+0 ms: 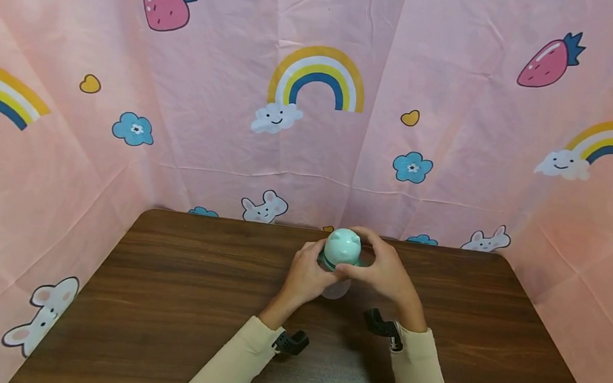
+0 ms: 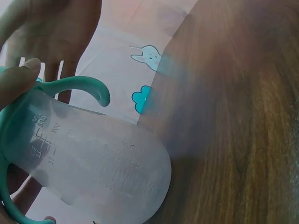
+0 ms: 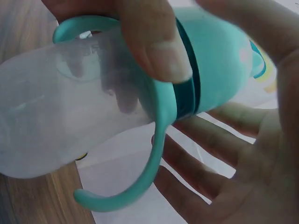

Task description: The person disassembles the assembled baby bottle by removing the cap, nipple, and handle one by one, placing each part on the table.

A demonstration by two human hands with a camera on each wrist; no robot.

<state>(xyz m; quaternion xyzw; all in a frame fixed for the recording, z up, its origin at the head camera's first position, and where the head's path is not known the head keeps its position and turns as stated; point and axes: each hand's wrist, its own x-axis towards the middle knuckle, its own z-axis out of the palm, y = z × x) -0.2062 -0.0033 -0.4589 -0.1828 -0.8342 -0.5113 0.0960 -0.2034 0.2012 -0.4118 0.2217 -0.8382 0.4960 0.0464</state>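
Note:
A translucent baby bottle (image 2: 93, 149) is held upright between both hands near the back of the table. It has a mint-green handle ring (image 3: 126, 198) and a rounded mint cap (image 1: 343, 246) with small ears. My left hand (image 1: 307, 274) grips the bottle at its collar; the left thumb (image 3: 163, 56) lies across the ring beside a dark teal band. Around the cap curve the thumb and fingers of my right hand (image 1: 386, 271), from the other side. Raised measuring marks show on the bottle's wall, and its rounded base appears close over the tabletop.
The dark wooden table (image 1: 198, 291) has its back edge just behind the hands. A pink printed cloth (image 1: 210, 119) hangs behind it and along both sides. Each wrist carries a black camera mount (image 1: 292, 342).

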